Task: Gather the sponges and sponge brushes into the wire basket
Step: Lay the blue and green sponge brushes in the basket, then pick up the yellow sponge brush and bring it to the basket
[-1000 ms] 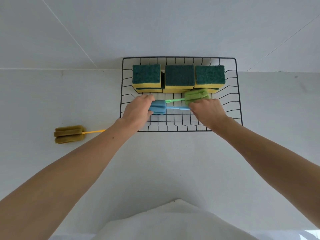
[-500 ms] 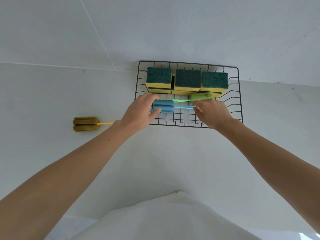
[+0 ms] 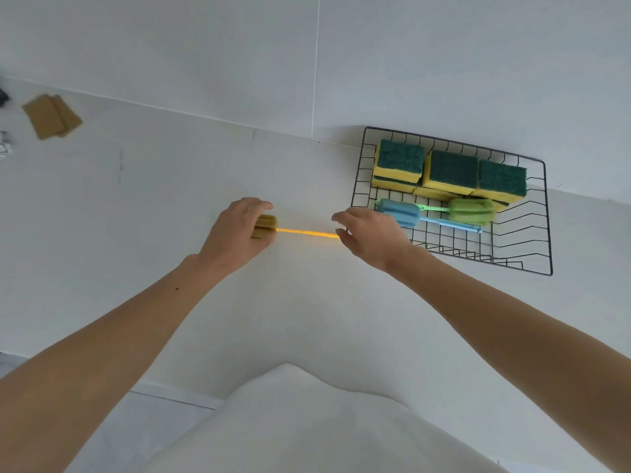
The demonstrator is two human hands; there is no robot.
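Observation:
The black wire basket (image 3: pixel 546 213) stands on the white counter at the right, against the wall. Inside it, several yellow-and-green sponges (image 3: pixel 452 172) line the back, and a blue sponge brush (image 3: pixel 403 215) and a green sponge brush (image 3: pixel 473 211) lie in front of them. Left of the basket a yellow sponge brush (image 3: pixel 300 232) lies on the counter. My left hand (image 3: pixel 235 233) is curled over its olive-yellow sponge head. My right hand (image 3: pixel 372 233) has its fingers at the tip of the yellow handle, which lies under them.
Brown flat pads (image 3: pixel 51 116) lie at the far left of the counter by the wall, with a crumpled shiny object (image 3: pixel 5 146) at the left edge. My white clothing (image 3: pixel 300 425) fills the bottom of the view.
Both hands have left the blue and green brushes lying in the basket and moved left to the yellow brush. The view has swung left, so the basket now sits at the right.

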